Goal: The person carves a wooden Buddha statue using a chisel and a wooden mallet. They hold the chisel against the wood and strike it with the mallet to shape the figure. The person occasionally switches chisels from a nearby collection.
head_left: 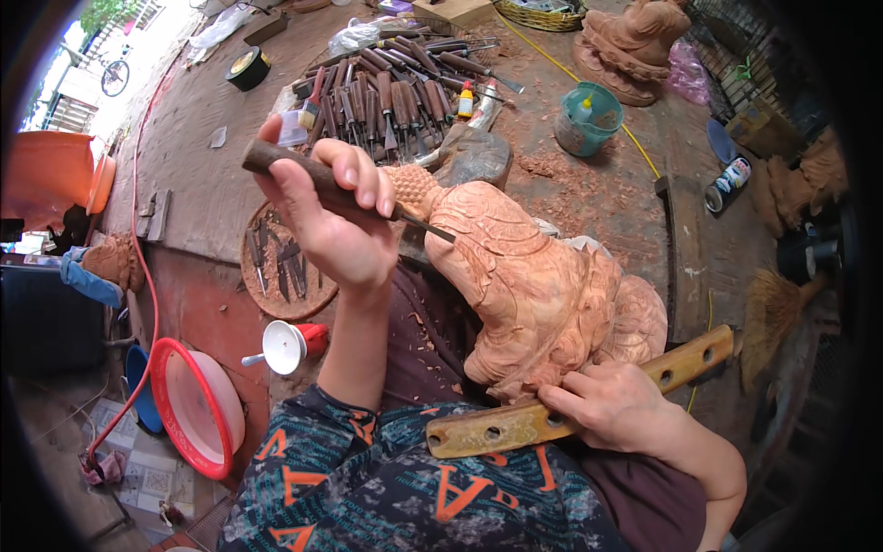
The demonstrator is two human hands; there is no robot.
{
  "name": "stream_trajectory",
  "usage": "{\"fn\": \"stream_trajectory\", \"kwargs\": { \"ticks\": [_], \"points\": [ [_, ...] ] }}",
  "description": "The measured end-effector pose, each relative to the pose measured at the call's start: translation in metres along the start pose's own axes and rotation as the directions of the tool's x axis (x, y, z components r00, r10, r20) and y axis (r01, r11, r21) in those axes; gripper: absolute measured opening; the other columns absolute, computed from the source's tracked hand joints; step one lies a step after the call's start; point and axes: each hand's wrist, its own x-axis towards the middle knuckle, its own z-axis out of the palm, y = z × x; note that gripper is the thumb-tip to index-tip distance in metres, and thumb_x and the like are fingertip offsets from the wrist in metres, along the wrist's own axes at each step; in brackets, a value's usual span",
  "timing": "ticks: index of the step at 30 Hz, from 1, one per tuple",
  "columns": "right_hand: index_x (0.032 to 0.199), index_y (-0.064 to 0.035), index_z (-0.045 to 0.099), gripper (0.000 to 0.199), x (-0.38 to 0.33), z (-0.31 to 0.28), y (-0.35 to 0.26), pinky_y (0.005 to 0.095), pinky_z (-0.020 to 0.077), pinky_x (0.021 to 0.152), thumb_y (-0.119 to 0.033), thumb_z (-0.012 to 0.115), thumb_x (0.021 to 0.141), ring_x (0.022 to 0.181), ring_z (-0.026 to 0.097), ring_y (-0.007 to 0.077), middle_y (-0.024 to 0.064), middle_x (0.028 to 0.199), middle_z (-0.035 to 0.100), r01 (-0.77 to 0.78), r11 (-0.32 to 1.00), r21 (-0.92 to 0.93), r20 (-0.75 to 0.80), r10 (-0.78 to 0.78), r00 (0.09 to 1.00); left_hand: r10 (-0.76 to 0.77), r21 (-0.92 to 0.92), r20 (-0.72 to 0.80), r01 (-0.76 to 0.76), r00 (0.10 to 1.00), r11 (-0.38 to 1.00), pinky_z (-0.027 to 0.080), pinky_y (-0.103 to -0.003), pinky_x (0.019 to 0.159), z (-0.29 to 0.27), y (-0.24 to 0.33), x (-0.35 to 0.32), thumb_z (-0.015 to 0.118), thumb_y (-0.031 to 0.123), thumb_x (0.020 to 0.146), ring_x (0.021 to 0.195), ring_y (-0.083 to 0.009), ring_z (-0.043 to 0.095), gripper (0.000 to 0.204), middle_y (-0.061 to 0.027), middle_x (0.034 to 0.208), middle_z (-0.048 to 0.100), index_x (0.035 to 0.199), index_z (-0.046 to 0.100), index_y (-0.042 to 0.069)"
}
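My left hand (pixel 345 216) is raised and wrapped round the dark wooden handle of a carving chisel (pixel 313 175). The chisel's thin blade points right, its tip over the upper back of a reddish wooden statue (pixel 515 267); whether it touches cannot be told. This statue lies tilted across my lap, its knobbly head toward the chisel and its carved folds toward me. At its lower end my right hand (pixel 612 405) is closed over a yellowish wooden bar (pixel 487 434) with several round holes. The fingertips reach the statue's edge, and some fingers are hidden.
Beyond the statue lies a heap of chisels (pixel 386 92) with wooden handles. A round tray (pixel 317 299) of small blades, a red-rimmed basin (pixel 166 414) and a white-and-red cup (pixel 285 348) are left. A teal bucket (pixel 589 120), spray can (pixel 728 184) and another statue (pixel 635 46) stand right.
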Motion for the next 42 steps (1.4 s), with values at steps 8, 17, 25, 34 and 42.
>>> {"fn": "stream_trajectory", "kwargs": {
  "ticks": [8, 17, 25, 34, 42],
  "points": [
    [0.099, -0.0079, 0.056, 0.038, 0.009, -0.047, 0.013, 0.0380, 0.0477, 0.053, -0.018, 0.069, 0.064, 0.066, 0.061, 0.0261, 0.0069, 0.071, 0.056, -0.013, 0.940, 0.340, -0.055, 0.033, 0.998, -0.059, -0.049, 0.131, 0.066, 0.990, 0.997, 0.028, -0.017, 0.038, -0.007, -0.010, -0.003, 0.033, 0.044, 0.097, 0.045, -0.0060, 0.030, 0.040, 0.0015, 0.061, 0.033, 0.129, 0.034, 0.020],
    [0.107, 0.0004, 0.055, 0.050, 0.089, -0.144, 0.056, 0.0329, 0.0471, 0.065, -0.022, 0.073, 0.065, 0.072, 0.057, 0.0154, 0.0021, 0.074, 0.055, -0.155, 0.877, 0.455, -0.287, 0.309, 0.907, -0.137, -0.086, 0.087, 0.145, 0.987, 0.986, 0.024, -0.018, 0.035, -0.009, -0.018, 0.010, 0.041, 0.039, 0.097, 0.041, -0.0050, 0.029, 0.035, 0.0011, 0.057, 0.033, 0.123, 0.037, 0.016],
    [0.106, -0.0039, 0.057, 0.039, 0.174, -0.186, 0.052, 0.0369, 0.0486, 0.065, -0.022, 0.066, 0.074, 0.072, 0.061, 0.0246, 0.0096, 0.080, 0.062, -0.382, 0.921, 0.070, -0.251, 0.387, 0.887, -0.365, -0.083, 0.080, 0.371, 0.927, 0.925, 0.020, -0.016, 0.035, -0.012, -0.036, 0.019, 0.038, 0.040, 0.097, 0.043, -0.0027, 0.022, 0.033, 0.0050, 0.058, 0.028, 0.118, 0.046, 0.015],
    [0.106, -0.0040, 0.057, 0.036, 0.170, -0.179, 0.071, 0.0373, 0.0485, 0.066, -0.020, 0.065, 0.074, 0.073, 0.061, 0.0249, 0.0107, 0.081, 0.062, -0.360, 0.933, 0.001, -0.211, 0.352, 0.912, -0.439, -0.062, 0.086, 0.445, 0.894, 0.894, 0.019, -0.019, 0.035, -0.013, -0.043, 0.023, 0.037, 0.038, 0.098, 0.041, -0.0044, 0.024, 0.030, 0.0035, 0.056, 0.030, 0.115, 0.045, 0.015],
    [0.105, -0.0041, 0.057, 0.034, 0.164, -0.174, 0.078, 0.0376, 0.0483, 0.067, -0.018, 0.063, 0.074, 0.075, 0.061, 0.0252, 0.0116, 0.082, 0.062, -0.353, 0.935, -0.009, -0.192, 0.345, 0.919, -0.461, -0.071, 0.095, 0.468, 0.882, 0.881, 0.021, -0.017, 0.035, -0.012, -0.046, 0.017, 0.036, 0.037, 0.098, 0.042, -0.0029, 0.023, 0.033, 0.0051, 0.058, 0.028, 0.117, 0.046, 0.012]
  ]
}}
